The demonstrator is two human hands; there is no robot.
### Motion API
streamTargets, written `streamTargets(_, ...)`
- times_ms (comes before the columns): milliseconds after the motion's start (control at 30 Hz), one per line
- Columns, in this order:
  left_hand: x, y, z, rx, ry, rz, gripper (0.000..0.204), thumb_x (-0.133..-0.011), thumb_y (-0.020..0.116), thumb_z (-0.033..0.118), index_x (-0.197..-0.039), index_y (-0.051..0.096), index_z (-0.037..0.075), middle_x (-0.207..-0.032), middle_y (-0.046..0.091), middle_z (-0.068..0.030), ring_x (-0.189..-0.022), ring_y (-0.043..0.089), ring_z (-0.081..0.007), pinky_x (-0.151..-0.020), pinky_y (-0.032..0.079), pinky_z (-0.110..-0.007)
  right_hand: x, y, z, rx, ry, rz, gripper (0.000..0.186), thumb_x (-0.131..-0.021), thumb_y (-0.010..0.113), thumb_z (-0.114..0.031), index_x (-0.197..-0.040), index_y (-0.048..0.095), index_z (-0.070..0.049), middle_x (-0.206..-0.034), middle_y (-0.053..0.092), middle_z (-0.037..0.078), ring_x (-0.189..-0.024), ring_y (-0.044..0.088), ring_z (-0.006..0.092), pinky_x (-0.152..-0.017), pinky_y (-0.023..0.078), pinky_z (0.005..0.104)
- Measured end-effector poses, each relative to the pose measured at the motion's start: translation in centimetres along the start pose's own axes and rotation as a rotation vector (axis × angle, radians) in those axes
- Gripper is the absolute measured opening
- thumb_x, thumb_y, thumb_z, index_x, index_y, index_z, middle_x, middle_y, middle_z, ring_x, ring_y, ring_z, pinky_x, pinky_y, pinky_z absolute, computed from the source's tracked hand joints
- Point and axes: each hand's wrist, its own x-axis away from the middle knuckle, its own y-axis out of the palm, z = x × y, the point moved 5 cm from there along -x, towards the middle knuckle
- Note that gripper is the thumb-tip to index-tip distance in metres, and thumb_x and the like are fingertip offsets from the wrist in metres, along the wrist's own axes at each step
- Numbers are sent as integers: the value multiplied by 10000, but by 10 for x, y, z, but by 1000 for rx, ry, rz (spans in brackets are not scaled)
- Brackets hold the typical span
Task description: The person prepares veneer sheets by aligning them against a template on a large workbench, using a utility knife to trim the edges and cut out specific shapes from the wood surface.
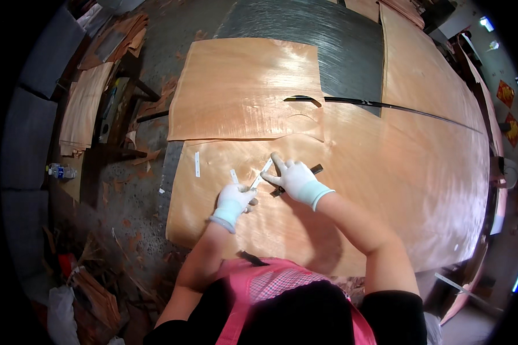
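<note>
Both hands wear white gloves with pale blue cuffs, over a sheet of wood veneer (213,213). Between them a white tape strip (262,173) slants across the sheet. My left hand (232,200) is closed at the strip's lower end, fingertips on it. At the upper end, my right hand (296,179) rests with index finger and thumb apart, touching the strip. A dark, narrow tool (317,169) sticks out on both sides of the right palm, apparently gripped by the other fingers, which are hidden. A second white strip (233,176) lies just above my left hand.
Another short white strip (197,164) lies farther left. A smaller veneer sheet (242,86) overlaps at the far side, with a long thin black rod (380,104) across its right edge. Veneer stacks (86,109) and a plastic bottle (62,171) are at left; scraps litter the floor.
</note>
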Motion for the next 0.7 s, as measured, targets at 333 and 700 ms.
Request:
streamTargets(333, -16, -60, 34, -673, 476, 428, 230, -939, 671, 252, -877, 679, 30, -695, 657, -60, -528, 581, -120, -467, 456, -285, 3, -1, 3, -27, 27, 53, 592, -915, 590, -198, -1469, 443, -347, -1555, 312, 242, -1151, 572, 351, -920, 489, 426)
streamTargets(700, -32, 70, 36, -161, 232, -193, 227, -975, 624, 235, -1003, 717, 29, -648, 627, -81, -462, 545, -136, -429, 425, -290, 76, 10, -26, -473, 74, 45, 517, -811, 645, -166, -1322, 570, -178, -1081, 660, 75, -895, 657, 301, -750, 537, 418)
